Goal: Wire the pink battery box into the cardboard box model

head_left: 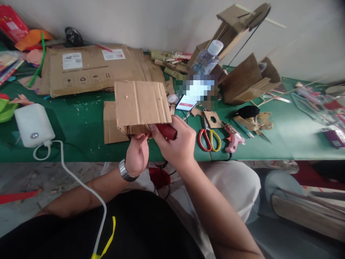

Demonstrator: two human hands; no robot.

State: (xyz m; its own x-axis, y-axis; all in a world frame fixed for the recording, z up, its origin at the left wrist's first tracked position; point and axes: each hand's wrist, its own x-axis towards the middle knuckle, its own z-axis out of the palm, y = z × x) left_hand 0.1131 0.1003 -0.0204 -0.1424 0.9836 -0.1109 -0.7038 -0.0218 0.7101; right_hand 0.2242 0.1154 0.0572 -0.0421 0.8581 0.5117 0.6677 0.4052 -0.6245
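A small box-like cardboard piece [142, 102] is raised over the table's front part, its flat top facing up with two small holes in it. My left hand [138, 154] is closed on its lower front edge from below, with the fingertips partly hidden. My right hand [179, 142] is closed around the thick red handle of a tool [167, 131] at the box's right front side. The tool's working end is hidden under the cardboard. Beneath and left of the box lies a flat cardboard sheet [110, 122].
Right of my hands lie scissors [209, 139], a pink glue gun [234, 141] and a lit phone [192, 95]. A bottle [206, 59] and a cardboard model [239, 81] stand behind. At left are a white power bank [34, 124] with a cable and folded cardboard [88, 70].
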